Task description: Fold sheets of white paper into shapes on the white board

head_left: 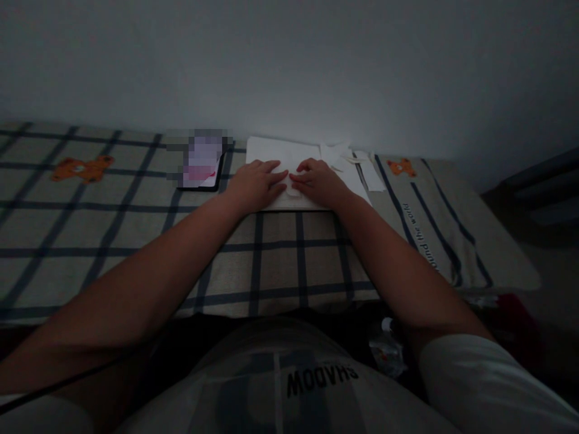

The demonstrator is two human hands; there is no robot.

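A small piece of white paper [294,192] lies on a flat white pad or stack of sheets [280,148]. My left hand [257,185] rests over the pad from the left, its fingers stretched out and apart, the tips at the edge of the small piece. From the right, my right hand [320,182] bends its fingers inward, with thumb and forefinger close together on the same piece. Both sets of fingertips nearly meet. Part of the small paper is hidden beneath the fingers, and dim light blurs its shape.
White paper scraps and strips [337,155] lie at the pad's right. A phone [203,163] with a lit, blurred screen sits to the left. The checked cloth [275,259] covers the table, which meets a plain wall [280,66]. Below the edge is a clear plastic bottle [388,349].
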